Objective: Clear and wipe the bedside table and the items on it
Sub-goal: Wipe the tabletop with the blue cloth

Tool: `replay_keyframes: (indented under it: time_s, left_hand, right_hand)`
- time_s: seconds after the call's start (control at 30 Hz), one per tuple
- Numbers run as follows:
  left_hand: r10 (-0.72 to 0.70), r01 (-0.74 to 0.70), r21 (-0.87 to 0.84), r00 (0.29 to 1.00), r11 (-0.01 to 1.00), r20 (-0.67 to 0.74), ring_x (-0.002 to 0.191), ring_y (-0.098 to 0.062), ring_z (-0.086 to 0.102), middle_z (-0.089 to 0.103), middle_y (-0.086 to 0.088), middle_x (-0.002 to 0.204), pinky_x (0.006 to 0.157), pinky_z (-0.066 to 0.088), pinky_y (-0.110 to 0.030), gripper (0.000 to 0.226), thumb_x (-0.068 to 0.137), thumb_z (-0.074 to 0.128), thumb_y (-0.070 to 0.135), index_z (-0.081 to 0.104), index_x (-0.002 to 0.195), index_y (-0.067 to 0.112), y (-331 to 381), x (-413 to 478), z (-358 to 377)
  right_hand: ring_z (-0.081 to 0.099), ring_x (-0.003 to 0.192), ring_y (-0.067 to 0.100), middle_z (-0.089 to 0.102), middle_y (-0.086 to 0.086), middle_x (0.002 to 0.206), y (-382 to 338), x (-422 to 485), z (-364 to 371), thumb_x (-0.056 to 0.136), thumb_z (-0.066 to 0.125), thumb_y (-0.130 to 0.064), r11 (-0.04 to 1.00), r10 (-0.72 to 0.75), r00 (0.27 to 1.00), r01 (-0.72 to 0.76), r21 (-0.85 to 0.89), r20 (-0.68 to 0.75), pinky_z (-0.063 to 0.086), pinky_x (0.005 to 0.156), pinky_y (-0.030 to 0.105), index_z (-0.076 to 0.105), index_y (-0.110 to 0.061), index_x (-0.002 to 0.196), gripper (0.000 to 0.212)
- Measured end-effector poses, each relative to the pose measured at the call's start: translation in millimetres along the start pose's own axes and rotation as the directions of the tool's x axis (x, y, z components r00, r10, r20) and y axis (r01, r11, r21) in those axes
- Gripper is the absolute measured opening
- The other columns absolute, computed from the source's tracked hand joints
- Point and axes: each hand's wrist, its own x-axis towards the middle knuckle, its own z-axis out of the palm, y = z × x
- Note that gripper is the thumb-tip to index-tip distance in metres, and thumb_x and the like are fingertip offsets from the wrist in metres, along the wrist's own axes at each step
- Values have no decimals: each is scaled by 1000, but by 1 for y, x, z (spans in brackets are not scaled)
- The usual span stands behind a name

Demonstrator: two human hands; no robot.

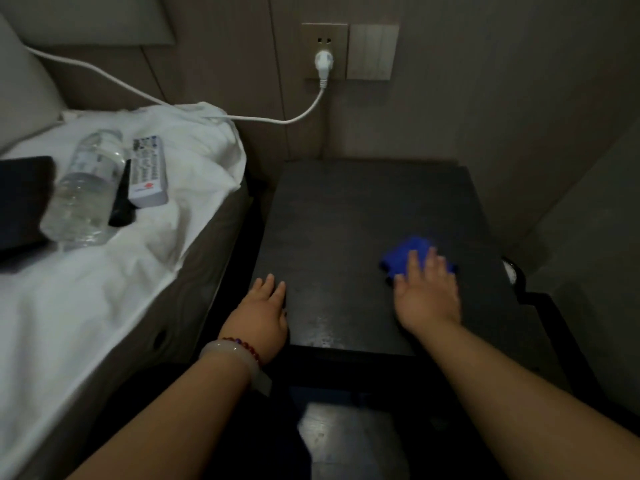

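The dark bedside table [346, 220] stands against the wall, its top bare except for a blue cloth [408, 252] on its right side. My right hand [427, 292] lies flat on the cloth with straight fingers pressing it onto the tabletop. My left hand [259, 317] rests on the table's front left corner, fingers laid over the edge. On the bed to the left lie a clear water bottle [86, 188], a white remote [148, 171], a black remote [122, 199] and a dark flat item [20, 202].
The bed with white sheets [104, 289] borders the table on the left. A white cable [242, 116] runs from a wall socket plug [322, 62] across the bedding. A switch panel [372, 51] is beside the socket. A small object [510, 270] sits at the table's right edge.
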Motion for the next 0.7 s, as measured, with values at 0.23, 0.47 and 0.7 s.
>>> replay_keyframes:
  time_s: [0.23, 0.47, 0.7]
  left_hand:
    - [-58, 5, -172, 951, 985, -304, 115, -32, 57, 61, -12, 126, 101, 45, -41, 45, 85, 42, 18, 62, 124, 9, -23, -7, -38]
    - [49, -72, -47, 920, 996, -389, 112, -32, 56, 62, -9, 124, 94, 50, -44, 53, 84, 31, 29, 65, 120, 11, -19, -21, -52]
    - [59, -69, -9, 905, 998, -422, 117, -31, 55, 61, -11, 126, 97, 48, -47, 55, 82, 32, 32, 65, 121, 11, -24, -12, -79]
  right_hand:
    - [49, 134, 26, 47, 9, 149, -89, -70, 32, 89, 33, -47, 781, -618, 775, 625, -13, 134, 31, 109, 45, 52, -23, 140, 60]
    - [-3, 151, 23, -9, 6, 164, -56, 24, 1, 102, 19, -46, 985, -170, 984, 172, -34, 45, 1, 122, 40, 2, -24, 157, 61]
    - [-3, 151, 23, -8, 4, 164, -170, -52, 37, 85, -3, -53, 753, -656, 750, 658, 6, 86, -4, 120, 38, 3, -25, 156, 76]
